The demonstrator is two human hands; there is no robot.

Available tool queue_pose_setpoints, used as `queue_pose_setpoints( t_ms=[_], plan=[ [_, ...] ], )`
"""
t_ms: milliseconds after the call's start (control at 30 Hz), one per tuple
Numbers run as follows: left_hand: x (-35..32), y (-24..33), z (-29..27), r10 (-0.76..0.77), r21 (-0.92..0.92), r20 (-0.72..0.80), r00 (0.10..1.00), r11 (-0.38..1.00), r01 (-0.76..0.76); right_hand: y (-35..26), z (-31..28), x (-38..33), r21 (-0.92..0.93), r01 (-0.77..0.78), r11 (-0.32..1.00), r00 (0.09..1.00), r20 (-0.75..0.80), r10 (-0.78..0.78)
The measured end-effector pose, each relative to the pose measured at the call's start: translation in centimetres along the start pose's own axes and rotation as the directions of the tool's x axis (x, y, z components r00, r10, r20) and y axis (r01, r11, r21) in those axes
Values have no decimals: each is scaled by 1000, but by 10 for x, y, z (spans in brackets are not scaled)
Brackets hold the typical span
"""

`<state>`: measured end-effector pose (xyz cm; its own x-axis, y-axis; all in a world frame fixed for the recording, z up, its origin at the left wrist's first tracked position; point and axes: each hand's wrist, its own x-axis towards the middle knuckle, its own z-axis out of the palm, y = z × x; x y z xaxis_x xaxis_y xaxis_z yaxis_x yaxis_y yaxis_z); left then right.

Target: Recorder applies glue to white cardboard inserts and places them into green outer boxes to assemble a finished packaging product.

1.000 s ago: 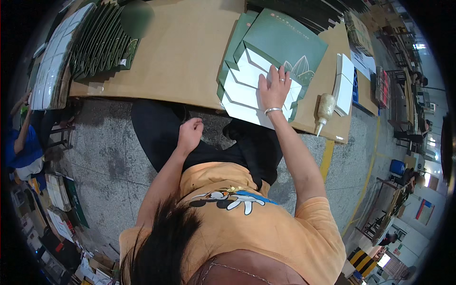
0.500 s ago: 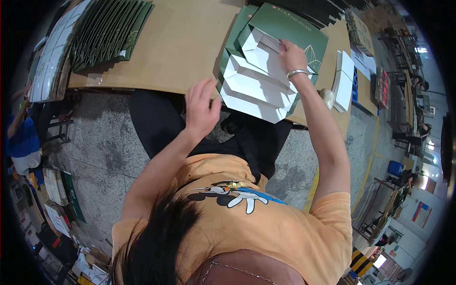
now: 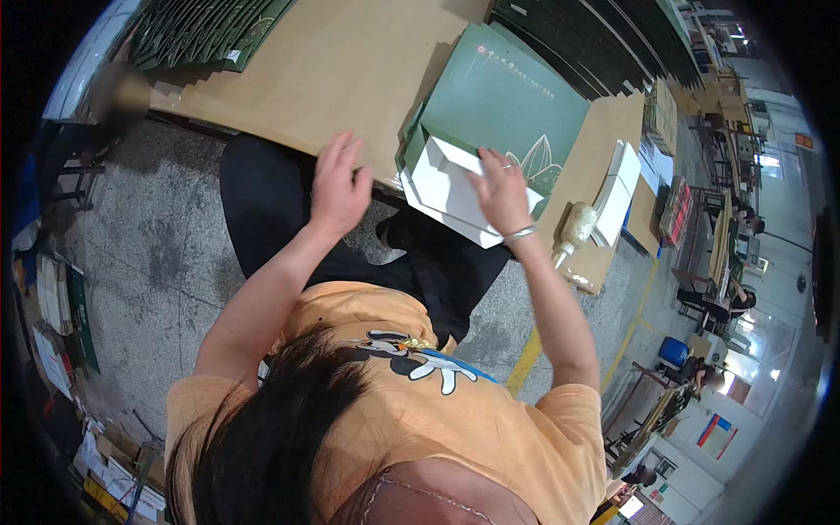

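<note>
A green paper bag [image 3: 516, 96] lies flat at the right of the table, with pale line art and print on it. At its near end the white inside of the folded bottom [image 3: 446, 179] shows, jutting a little past the table edge. My right hand [image 3: 500, 192], a silver bangle on its wrist, rests on that white part with the fingers stretched out. At the table's front edge, left of the bag, my left hand [image 3: 339, 188] hovers with its fingers apart and nothing in it.
Pleated green bags [image 3: 206, 31] stand at the far left, and a dark stack [image 3: 595, 39] is behind the bag. To the right lie a glue bottle [image 3: 577, 226] and a bundle of white strips [image 3: 619, 188]. People work in the background.
My right hand has come nearer and pulled back from the far white fold, which no longer shows. My left hand has shifted left, away from the bag. The whole view has shifted too.
</note>
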<state>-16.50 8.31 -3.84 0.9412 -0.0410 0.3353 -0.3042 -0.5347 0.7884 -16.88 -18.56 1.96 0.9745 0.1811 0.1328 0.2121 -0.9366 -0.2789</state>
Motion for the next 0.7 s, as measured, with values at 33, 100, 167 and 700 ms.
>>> queue_pose_setpoints(
  t_ms=[33,100,167,700],
  plan=[
    [-6,-11,-10,-27,38,-18,999,999,27,-5,16,-4,-16,-18,1000,999,-47,17],
    [-9,-17,-27,68,45,49,996,996,-71,-10,31,-13,-32,-35,999,994,-104,32],
    [-7,-19,-36,115,56,86,990,991,-120,-18,44,-19,-21,-106,994,965,-242,98],
    [126,189,-297,854,-423,167,493,513,-747,-21,73,-13,50,-149,988,900,-407,157]
  ],
)
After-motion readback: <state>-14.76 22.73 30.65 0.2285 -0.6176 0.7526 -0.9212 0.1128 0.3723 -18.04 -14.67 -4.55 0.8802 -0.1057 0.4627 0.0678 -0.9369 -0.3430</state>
